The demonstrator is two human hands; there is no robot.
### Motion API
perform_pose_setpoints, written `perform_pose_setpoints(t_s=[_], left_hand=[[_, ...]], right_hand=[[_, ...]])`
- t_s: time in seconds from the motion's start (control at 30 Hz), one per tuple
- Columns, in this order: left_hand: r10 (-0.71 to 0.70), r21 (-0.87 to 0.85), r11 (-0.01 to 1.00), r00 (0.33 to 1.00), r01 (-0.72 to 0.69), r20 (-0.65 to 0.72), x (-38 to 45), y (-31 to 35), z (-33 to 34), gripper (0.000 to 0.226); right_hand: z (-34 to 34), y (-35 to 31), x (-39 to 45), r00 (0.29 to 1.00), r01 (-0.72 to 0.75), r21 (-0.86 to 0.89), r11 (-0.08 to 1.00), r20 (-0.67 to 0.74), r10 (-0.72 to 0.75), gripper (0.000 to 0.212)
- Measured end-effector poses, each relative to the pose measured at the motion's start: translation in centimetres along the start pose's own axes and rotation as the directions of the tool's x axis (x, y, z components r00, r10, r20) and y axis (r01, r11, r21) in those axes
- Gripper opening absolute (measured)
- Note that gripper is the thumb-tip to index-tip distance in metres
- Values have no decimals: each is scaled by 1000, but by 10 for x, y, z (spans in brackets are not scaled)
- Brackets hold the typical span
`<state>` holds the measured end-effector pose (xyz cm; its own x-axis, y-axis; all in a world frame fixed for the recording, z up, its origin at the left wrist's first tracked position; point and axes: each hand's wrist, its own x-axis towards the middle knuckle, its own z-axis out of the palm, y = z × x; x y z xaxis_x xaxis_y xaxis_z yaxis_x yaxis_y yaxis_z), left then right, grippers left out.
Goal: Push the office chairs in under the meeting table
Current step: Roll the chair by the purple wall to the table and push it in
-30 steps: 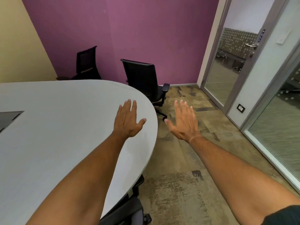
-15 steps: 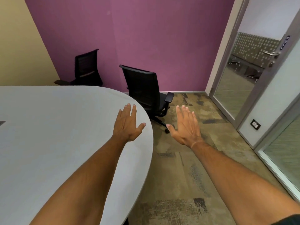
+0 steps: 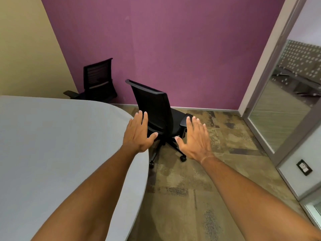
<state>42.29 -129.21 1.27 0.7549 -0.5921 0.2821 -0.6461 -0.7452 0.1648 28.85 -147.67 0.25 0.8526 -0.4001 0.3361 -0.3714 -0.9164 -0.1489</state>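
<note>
Two hands reaching, empty, fingers spread: left hand (image 3: 139, 134), right hand (image 3: 195, 139) | near chair (image 3: 154, 108) at 12 o'clock, outside table (image 3: 60, 153) | far chair (image 3: 98, 80) at 11 | next: gripping its backrest.

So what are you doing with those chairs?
A person is tidying a meeting room. Both hands are stretched out open, holding nothing: the left hand over the table edge, the right hand over the floor. They reach toward the near chair, which stands out from the table and is not yet touched. A far chair sits by the purple wall, behind the table, also not pushed in.
</note>
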Motion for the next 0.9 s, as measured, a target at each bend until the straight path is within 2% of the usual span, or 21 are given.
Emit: perform_pose_setpoints(t_s=[0.27,0.57,0.9], left_hand=[[-13,-75,997,1000,15,20,135,-9,63,85],[-93,-35,995,994,95,58,273,-43,96,82],[-306,20,952,951,306,37,356,-77,132,78]], right_hand=[[70,39,131,999,30,68,997,32,-32,88],[129,48,275,993,76,162,984,79,-89,89],[186,28,413,950,250,259,933,122,-289,86]])
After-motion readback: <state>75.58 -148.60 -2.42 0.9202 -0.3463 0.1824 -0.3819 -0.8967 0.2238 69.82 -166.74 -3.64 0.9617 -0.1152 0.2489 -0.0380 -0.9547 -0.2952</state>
